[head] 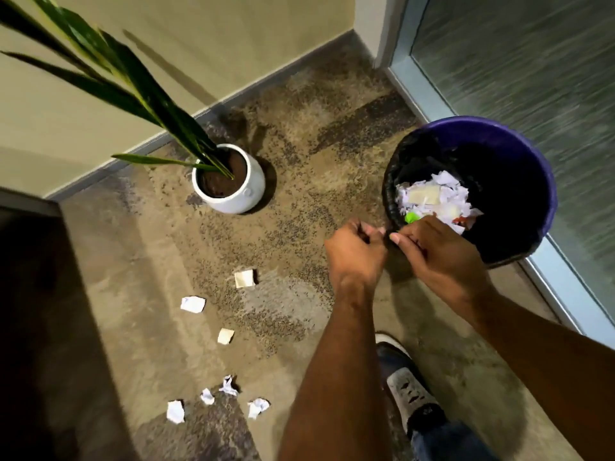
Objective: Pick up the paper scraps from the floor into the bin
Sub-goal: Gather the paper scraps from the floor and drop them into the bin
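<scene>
At the right of the frame stands the purple bin [532, 154], lined with a black bag and holding a heap of torn paper [432, 197]. Both hands meet at its near rim: the left hand [356, 251] is curled, the right hand [439, 251] too, perhaps pinching the bag's edge, though the blur hides what they hold. Seven paper scraps [192, 304] lie on the floor [299, 161] at lower centre-left, below the white plant pot [233, 194].
</scene>
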